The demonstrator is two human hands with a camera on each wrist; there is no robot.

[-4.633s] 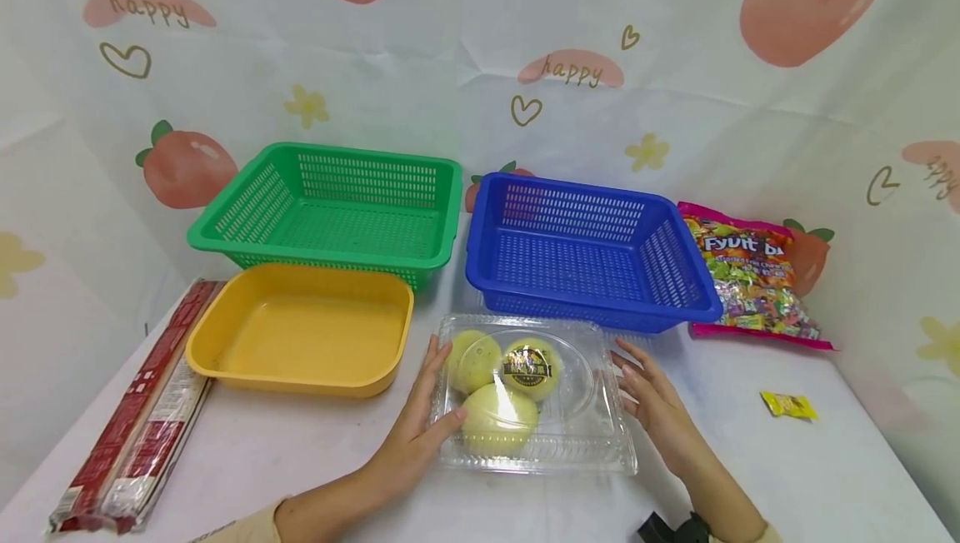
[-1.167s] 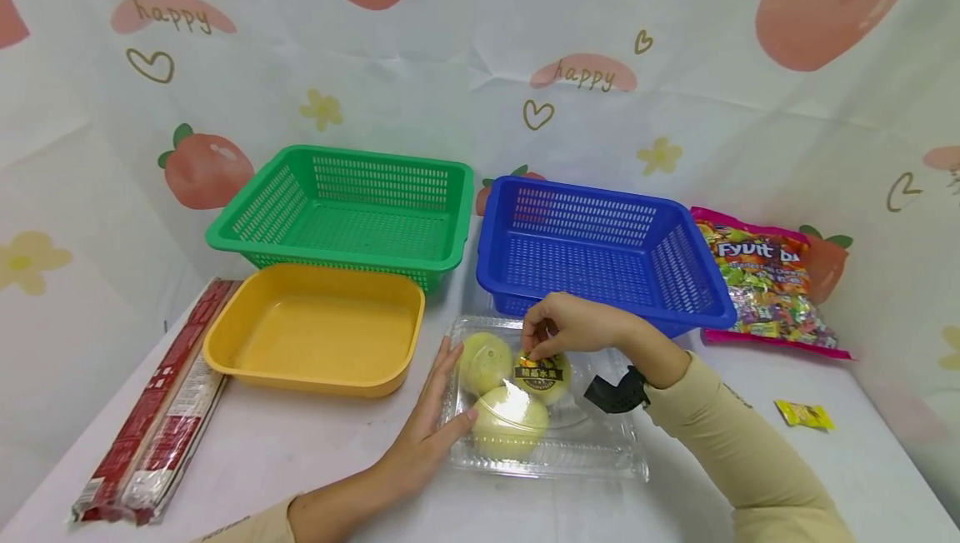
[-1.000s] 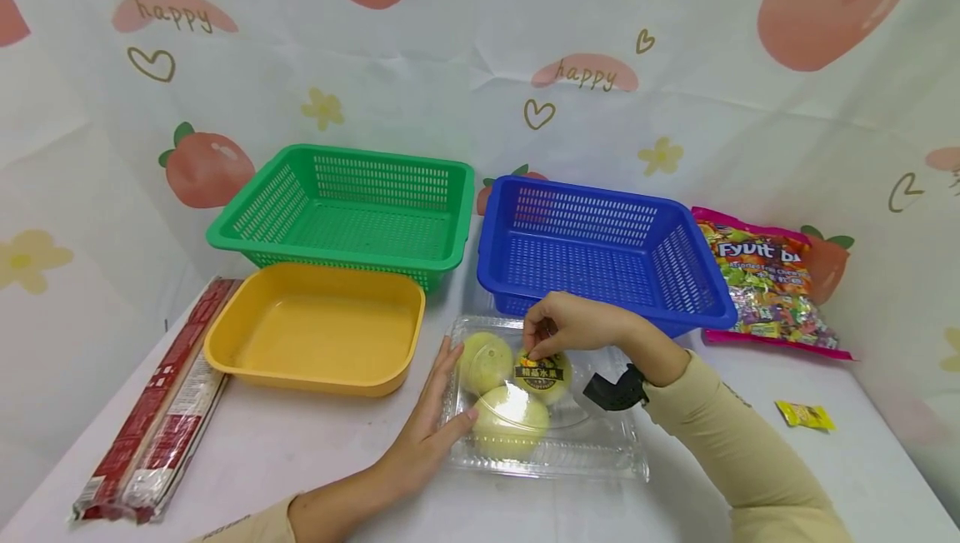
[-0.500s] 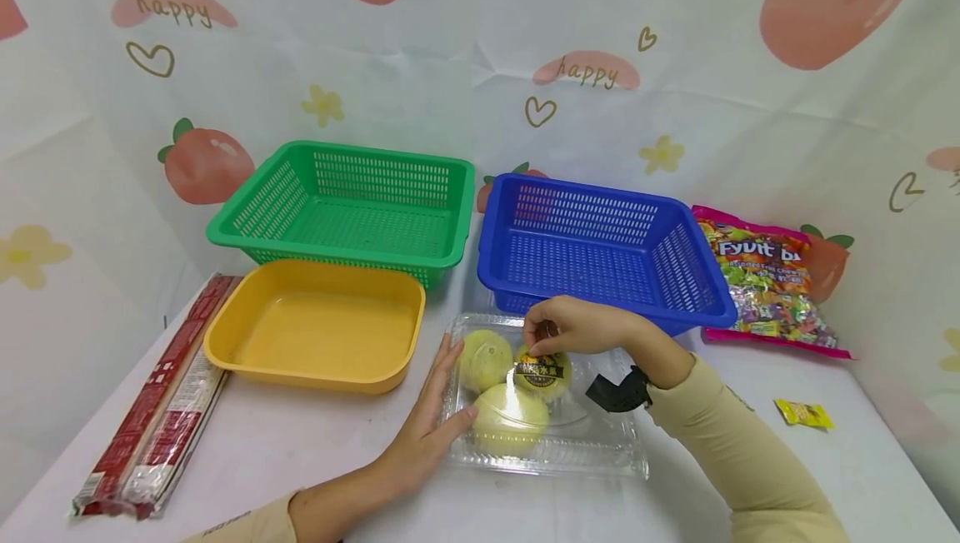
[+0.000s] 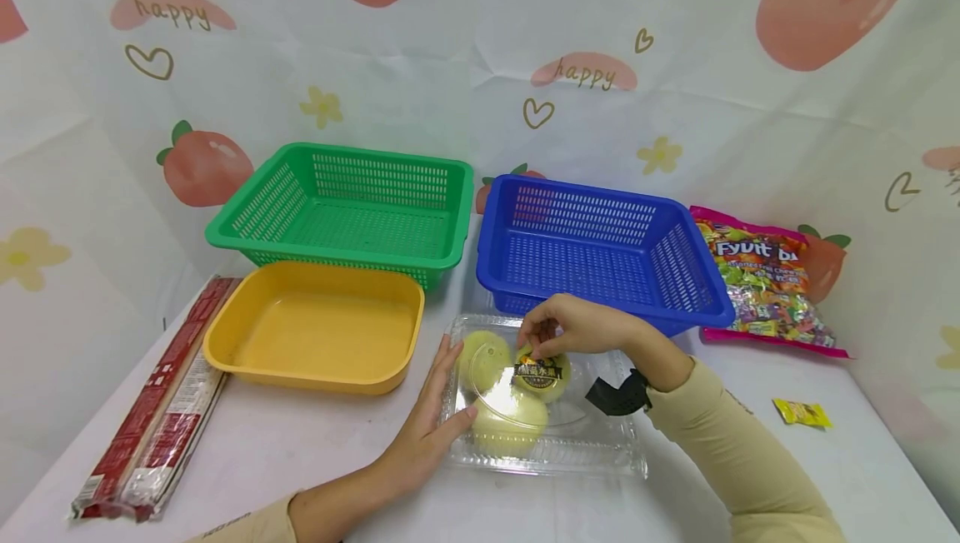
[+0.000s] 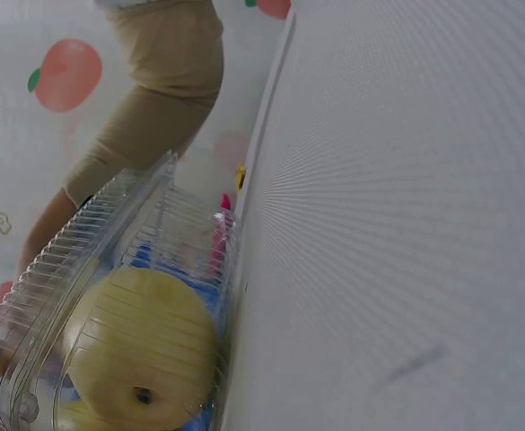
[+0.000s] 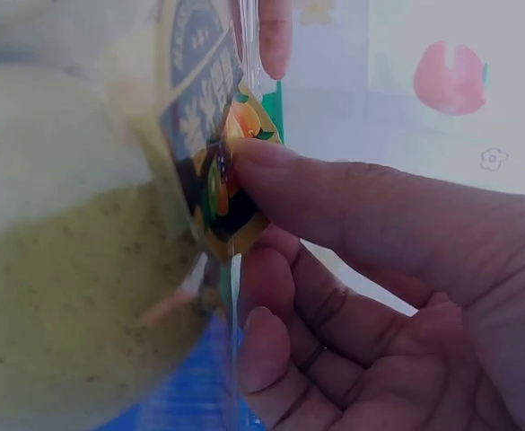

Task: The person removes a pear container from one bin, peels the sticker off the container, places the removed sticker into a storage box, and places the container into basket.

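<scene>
A clear plastic fruit box (image 5: pixel 592 443) lies on the table with three pale yellow-green round fruits (image 5: pixel 483 360) inside. On its lid is a black and gold sticker (image 5: pixel 538 376). My right hand (image 5: pixel 573 325) reaches over the box and pinches the sticker's far edge; in the right wrist view the thumb (image 7: pixel 271 175) lies on the sticker's lifted, bent edge, with the fingertips behind. My left hand (image 5: pixel 420 435) rests along the box's left side, fingers straight and the thumb on the lid. The left wrist view shows one fruit (image 6: pixel 145 346) through the clear wall.
A green basket (image 5: pixel 375 261), a blue basket (image 5: pixel 600 310) and a yellow basin (image 5: pixel 315 376) stand behind and left of the box. Long red packets (image 5: pixel 142 435) lie at left. A candy bag (image 5: pixel 765 276) leans at right, near a small yellow-wrapped candy (image 5: pixel 801 413).
My right hand has left the box's right side and come over the lid to the sticker. In the last second it has stayed nearly still there. The left hand keeps its place.
</scene>
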